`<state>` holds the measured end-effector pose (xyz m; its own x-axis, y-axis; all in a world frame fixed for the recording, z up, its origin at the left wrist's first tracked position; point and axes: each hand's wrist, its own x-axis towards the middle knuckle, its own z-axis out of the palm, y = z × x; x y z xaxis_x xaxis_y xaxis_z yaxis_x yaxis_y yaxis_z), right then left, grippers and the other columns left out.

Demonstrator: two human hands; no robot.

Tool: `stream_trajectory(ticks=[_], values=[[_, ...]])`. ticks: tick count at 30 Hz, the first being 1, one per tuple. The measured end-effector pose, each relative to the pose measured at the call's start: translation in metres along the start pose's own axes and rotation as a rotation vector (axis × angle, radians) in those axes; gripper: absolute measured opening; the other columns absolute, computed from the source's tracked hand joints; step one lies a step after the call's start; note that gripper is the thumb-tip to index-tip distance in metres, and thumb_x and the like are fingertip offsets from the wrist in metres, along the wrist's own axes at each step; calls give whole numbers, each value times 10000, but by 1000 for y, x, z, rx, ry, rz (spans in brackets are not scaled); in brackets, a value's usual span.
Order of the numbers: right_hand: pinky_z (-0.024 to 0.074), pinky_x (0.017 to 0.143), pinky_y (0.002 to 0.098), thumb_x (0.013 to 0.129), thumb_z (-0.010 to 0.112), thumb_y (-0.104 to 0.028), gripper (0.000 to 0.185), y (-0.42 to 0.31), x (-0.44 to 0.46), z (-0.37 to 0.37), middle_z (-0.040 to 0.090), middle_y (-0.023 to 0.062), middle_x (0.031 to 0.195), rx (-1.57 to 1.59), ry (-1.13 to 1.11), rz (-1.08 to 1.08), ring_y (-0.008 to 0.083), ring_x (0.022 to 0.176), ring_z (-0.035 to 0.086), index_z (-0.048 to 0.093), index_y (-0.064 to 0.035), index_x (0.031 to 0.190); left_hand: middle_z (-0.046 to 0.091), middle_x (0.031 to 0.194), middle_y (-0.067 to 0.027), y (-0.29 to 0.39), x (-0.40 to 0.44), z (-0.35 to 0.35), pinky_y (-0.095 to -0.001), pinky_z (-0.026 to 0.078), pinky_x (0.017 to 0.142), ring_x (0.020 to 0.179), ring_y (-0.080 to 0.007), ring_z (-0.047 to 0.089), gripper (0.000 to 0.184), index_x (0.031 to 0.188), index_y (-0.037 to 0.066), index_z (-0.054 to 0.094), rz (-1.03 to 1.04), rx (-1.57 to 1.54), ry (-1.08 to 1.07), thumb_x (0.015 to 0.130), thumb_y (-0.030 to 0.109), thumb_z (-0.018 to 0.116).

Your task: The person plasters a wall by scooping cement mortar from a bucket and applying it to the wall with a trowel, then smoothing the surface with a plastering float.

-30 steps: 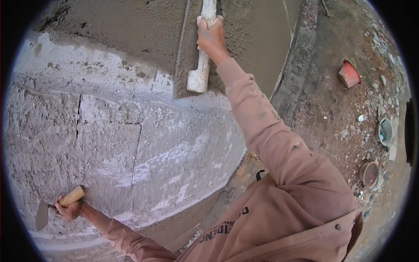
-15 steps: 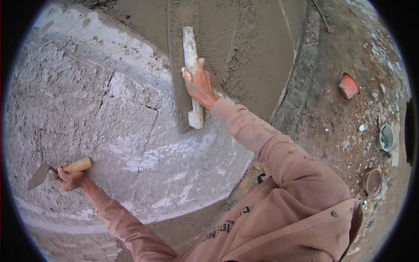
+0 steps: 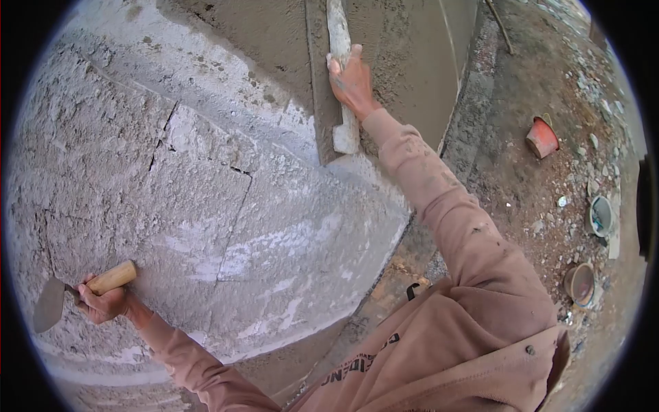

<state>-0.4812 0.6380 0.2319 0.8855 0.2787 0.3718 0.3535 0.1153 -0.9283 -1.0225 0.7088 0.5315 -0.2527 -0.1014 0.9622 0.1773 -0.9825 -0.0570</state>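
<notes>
My left hand point(image 3: 103, 302), at the lower left, is closed round a pointing trowel point(image 3: 113, 277) near the base of its wooden handle. The trowel's metal blade points left over the rough grey wall. My right hand point(image 3: 352, 81) grips the pale, worn handle of a long float point(image 3: 347, 137) at the upper middle. The float's flat board lies against the wet brown mortar point(image 3: 405, 62), and its lower end reaches the whitish edge beside the mortar.
Cracks run through the rough grey surface point(image 3: 192, 199). At the right, a red bucket point(image 3: 542, 139), a pale bucket point(image 3: 600, 215) and a brown bucket point(image 3: 581, 283) stand on rubble-strewn ground. A thin stick point(image 3: 500, 26) lies at the upper right.
My right hand and the float came down toward me, then moved back up and slightly right. My left hand rose with the trowel and then dropped a little. The view shifted too.
</notes>
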Motion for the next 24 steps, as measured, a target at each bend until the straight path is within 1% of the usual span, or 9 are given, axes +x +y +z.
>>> stream_trajectory(ticks=[4,8,10,15,17,19,20,22,24], values=[[518,732,571,962,568,-331,588,-29,-90,7,649,373,942,82,-161,-15,526,805,665,359,110,1289,632,745,-200,7,-3,9,-341,526,602,634,-252,617,191,884,-136,600,-3,4,24,892,54,621],[559,664,521,977,589,-327,485,-111,-96,7,662,311,1033,243,-375,-95,383,725,685,410,48,1227,630,724,-201,8,-3,11,-354,532,590,614,-259,616,184,859,-140,599,-18,10,32,873,43,617],[567,674,488,964,610,-345,522,-148,-83,17,669,278,993,160,-226,-308,368,750,689,423,57,1238,629,715,-204,4,-3,9,-362,533,573,603,-265,615,187,846,-141,600,-4,27,37,866,44,613],[558,727,511,956,627,-385,578,-166,-58,32,676,269,939,138,-151,-359,398,810,695,425,57,1269,626,677,-204,2,4,5,-374,535,534,559,-272,607,209,807,-135,606,47,50,50,852,69,602],[567,692,492,957,628,-396,580,-162,-48,50,679,263,918,6,-311,82,391,796,699,427,60,1254,617,645,-197,1,6,9,-369,539,526,535,-274,604,217,773,-127,609,109,93,71,828,82,608],[575,647,466,962,625,-401,571,-118,-67,44,683,256,900,78,-309,62,380,776,704,426,59,1236,609,616,-187,-4,13,8,-363,541,516,514,-270,604,219,736,-115,613,203,182,24,809,92,614],[577,620,449,967,620,-401,561,-64,-96,25,685,252,892,214,-221,-187,373,763,707,425,56,1226,606,603,-181,-7,18,5,-359,542,510,506,-265,606,219,716,-106,616,263,250,-21,802,95,617],[576,606,427,953,641,-422,544,2,-134,25,688,226,885,172,-272,-116,351,740,708,458,33,1188,605,588,-170,-2,19,6,-351,542,496,495,-252,610,224,685,-90,622,277,279,-43,799,103,621],[574,625,423,920,678,-449,533,59,-182,22,684,189,891,27,-290,-265,349,748,706,505,-7,1163,609,583,-160,0,15,14,-343,540,483,490,-237,615,236,662,-75,628,178,193,4,806,112,625]])
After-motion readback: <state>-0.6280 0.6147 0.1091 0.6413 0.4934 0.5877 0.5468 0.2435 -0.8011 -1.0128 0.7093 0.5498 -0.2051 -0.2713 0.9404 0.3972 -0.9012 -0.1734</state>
